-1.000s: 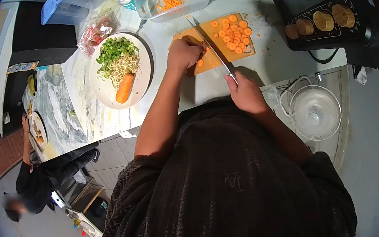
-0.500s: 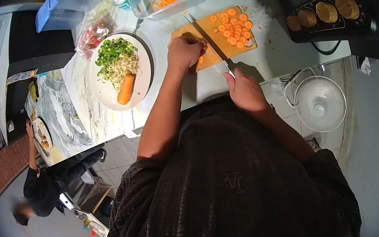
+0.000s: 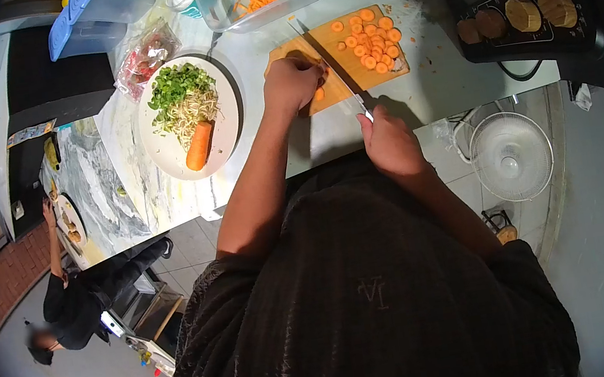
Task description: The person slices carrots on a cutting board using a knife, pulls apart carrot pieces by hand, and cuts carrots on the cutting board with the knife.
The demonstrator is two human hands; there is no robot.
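And the right hand (image 3: pixel 392 141) grips the knife (image 3: pixel 331 68), blade over the cutting board (image 3: pixel 350 89)! Left hand (image 3: pixel 294 85) pinches carrot (image 3: pixel 325 72) beside it, sliced rounds (image 3: pixel 374 39) lying at the board's far end.

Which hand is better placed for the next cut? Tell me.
Right, I judge: the right hand holds the knife, its blade across the cutting board; the left hand is bent beside the blade.
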